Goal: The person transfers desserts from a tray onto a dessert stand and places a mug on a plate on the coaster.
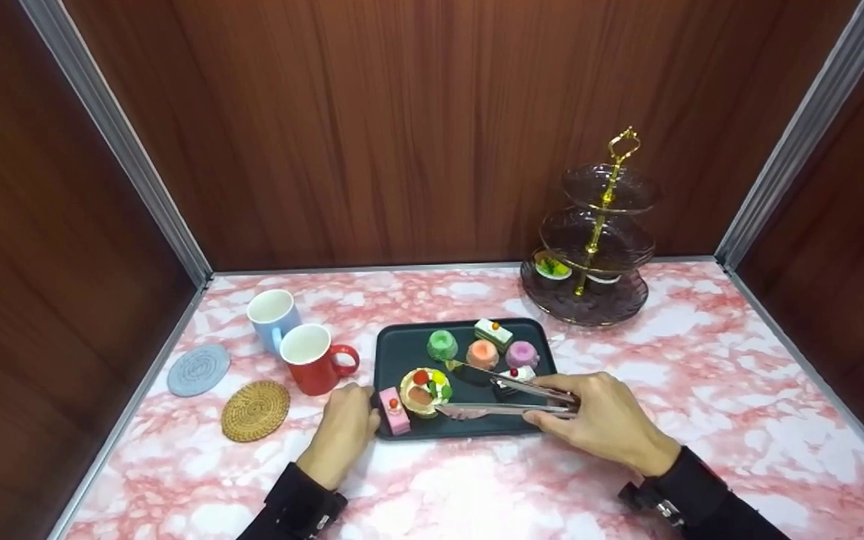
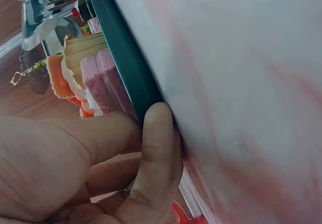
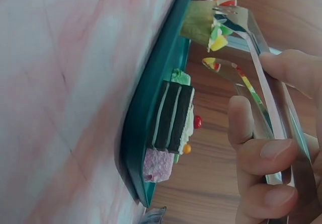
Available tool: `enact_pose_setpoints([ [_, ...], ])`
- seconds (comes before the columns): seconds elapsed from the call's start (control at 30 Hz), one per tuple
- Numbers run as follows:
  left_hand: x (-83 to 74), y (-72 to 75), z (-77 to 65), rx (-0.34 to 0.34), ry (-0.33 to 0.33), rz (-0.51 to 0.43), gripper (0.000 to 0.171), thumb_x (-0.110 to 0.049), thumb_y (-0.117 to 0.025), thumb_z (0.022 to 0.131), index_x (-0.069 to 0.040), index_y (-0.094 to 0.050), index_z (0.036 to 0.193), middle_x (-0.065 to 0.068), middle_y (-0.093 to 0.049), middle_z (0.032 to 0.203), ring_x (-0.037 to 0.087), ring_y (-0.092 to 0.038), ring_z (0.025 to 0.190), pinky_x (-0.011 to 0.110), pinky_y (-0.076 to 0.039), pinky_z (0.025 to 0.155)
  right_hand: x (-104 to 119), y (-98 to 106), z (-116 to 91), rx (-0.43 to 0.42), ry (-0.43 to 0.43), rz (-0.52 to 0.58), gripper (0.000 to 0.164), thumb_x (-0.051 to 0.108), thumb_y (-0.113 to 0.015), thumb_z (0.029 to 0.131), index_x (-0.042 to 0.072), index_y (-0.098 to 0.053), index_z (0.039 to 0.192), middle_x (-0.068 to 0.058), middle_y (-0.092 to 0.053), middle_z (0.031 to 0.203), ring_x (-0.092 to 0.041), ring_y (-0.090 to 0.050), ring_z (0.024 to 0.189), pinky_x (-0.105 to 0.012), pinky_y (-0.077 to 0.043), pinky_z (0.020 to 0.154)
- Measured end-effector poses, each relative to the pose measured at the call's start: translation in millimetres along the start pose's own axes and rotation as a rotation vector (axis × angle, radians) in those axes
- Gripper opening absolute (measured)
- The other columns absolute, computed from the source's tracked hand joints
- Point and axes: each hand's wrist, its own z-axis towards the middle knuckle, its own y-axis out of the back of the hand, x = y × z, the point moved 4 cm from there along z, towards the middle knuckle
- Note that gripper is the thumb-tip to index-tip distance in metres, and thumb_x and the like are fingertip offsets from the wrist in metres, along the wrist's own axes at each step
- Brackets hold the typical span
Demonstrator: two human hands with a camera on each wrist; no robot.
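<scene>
My left hand (image 1: pixel 343 427) pinches the left edge of a dark green tray (image 1: pixel 394 349), thumb and fingers gripping the rim in the left wrist view. In my right hand (image 1: pixel 606 420) I hold metal tongs (image 1: pixel 507 409), their arms spread apart. The tong tips hover at a fruit-topped cupcake (image 1: pixel 421 399) in a paper wrapper (image 3: pixel 196 25). Beside it lies a pink cake slice (image 1: pixel 396 417). A chocolate cake slice (image 3: pixel 173 118) with a cherry sits under the tongs. Green (image 1: pixel 442 345), orange (image 1: pixel 482 354) and purple (image 1: pixel 523 354) small cakes and a green-layered slice (image 1: pixel 493 334) stand farther back.
Left of the tray stand a red mug (image 1: pixel 317 371) and a blue mug (image 1: pixel 273 319), near a grey coaster (image 1: pixel 198 370) and a woven coaster (image 1: pixel 255 410). At the back right rises a three-tier stand (image 1: pixel 582 306), with a fruit-topped pastry (image 1: pixel 553 266) on its bottom plate. Wood-grained walls enclose the table.
</scene>
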Motion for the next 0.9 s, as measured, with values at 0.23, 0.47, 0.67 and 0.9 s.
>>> enact_pose_setpoints([
  [0.23, -0.4, -1.2, 0.9, 0.006, 0.010, 0.005, 0.012, -0.005, -0.067, 0.071, -0.003, -0.068, 0.082, 0.009, -0.058, 0.072, 0.024, -0.058, 0.071, 0.036, -0.047, 0.063, 6, -7, 0, -0.004, 0.057, -0.037, 0.043, 0.063, -0.066, 0.069, 0.043, -0.062, 0.107, 0.021, -0.067, 0.089, 0.005, -0.057, 0.068, -0.021, -0.042, 0.057],
  [0.47, -1.7, 0.6, -0.7, -0.015, -0.015, 0.014, 0.008, -0.004, -0.067, 0.069, -0.003, -0.067, 0.077, 0.010, -0.059, 0.071, 0.026, -0.059, 0.071, 0.038, -0.048, 0.064, 14, -15, -1, -0.035, 0.079, -0.062, 0.044, 0.063, -0.066, 0.069, 0.040, -0.063, 0.107, 0.019, -0.069, 0.089, 0.002, -0.060, 0.069, -0.025, -0.044, 0.058],
  [0.67, -2.8, -0.2, 1.6, -0.005, 0.003, -0.004, 0.008, -0.004, -0.067, 0.070, -0.003, -0.067, 0.078, 0.010, -0.060, 0.072, 0.025, -0.059, 0.072, 0.038, -0.048, 0.065, 16, -20, 0, -0.041, 0.054, -0.068, 0.045, 0.064, -0.066, 0.069, 0.042, -0.063, 0.108, 0.018, -0.069, 0.089, 0.003, -0.058, 0.065, -0.023, -0.043, 0.055],
  [0.9, -1.7, -0.2, 1.6, 0.011, 0.008, -0.002, 0.008, -0.004, -0.067, 0.070, -0.004, -0.067, 0.078, 0.009, -0.059, 0.072, 0.025, -0.060, 0.072, 0.038, -0.048, 0.065, 20, -24, -1, -0.059, 0.071, -0.061, 0.044, 0.062, -0.066, 0.070, 0.039, -0.064, 0.107, 0.017, -0.069, 0.088, 0.002, -0.057, 0.063, -0.024, -0.044, 0.054],
])
